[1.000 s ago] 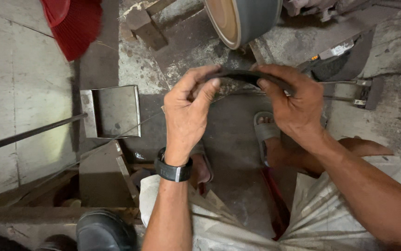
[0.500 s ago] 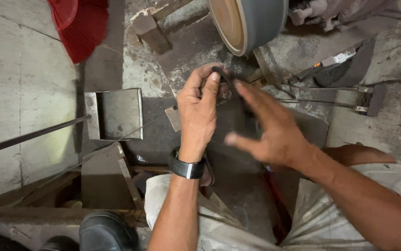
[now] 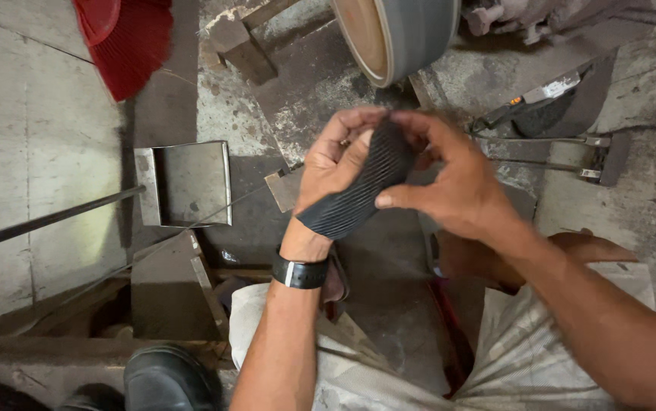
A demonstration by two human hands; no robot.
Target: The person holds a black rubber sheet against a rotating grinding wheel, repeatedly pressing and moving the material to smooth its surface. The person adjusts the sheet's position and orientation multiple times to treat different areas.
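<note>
My left hand (image 3: 334, 169) and my right hand (image 3: 450, 183) both hold a black ribbed rubber sole piece (image 3: 358, 190) in front of me, above a dusty workshop floor. The piece runs from my left wrist up to my fingertips, ribbed side facing me. My left thumb and fingers pinch its upper end, and my right thumb presses on its right edge. A black watch (image 3: 299, 272) is on my left wrist.
A large grinding wheel (image 3: 396, 34) stands at the top. A metal dustpan-like tray (image 3: 187, 184) lies at the left with a long rod (image 3: 46, 221) beside it. A red broom (image 3: 126, 38) is top left. Metal tools (image 3: 564, 144) lie at the right. A black shoe (image 3: 168, 377) sits below.
A second ago both hands gripped the rubber piece edge-on. My right hand then let go briefly, and now holds it again with the ribbed face turned toward me.
</note>
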